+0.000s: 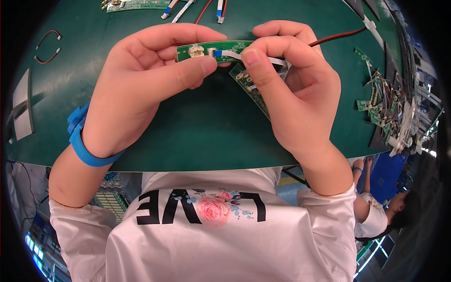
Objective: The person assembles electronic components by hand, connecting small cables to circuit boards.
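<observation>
My left hand (145, 70) grips a narrow green circuit board (182, 53) between thumb and fingers, held above the table. The board carries a white socket (196, 51) and a small connector beside the left thumb tip. A white flat ribbon cable (229, 54) with a blue end meets that connector; whether it is fully seated I cannot tell. My right hand (300, 80) is closed, thumb and index finger pinching the ribbon cable near the board's right end. Under the right hand, a second green circuit board (249, 88) slants down, partly hidden by the thumb.
The green table (188, 136) spans the view. Several cables (220, 11) and a circuit board (136, 4) lie at the far edge. Red-and-black wires (48, 47) and a pale plate (22, 103) sit left. Boards with wires (380, 103) pile up right; another person (376, 211) sits beyond.
</observation>
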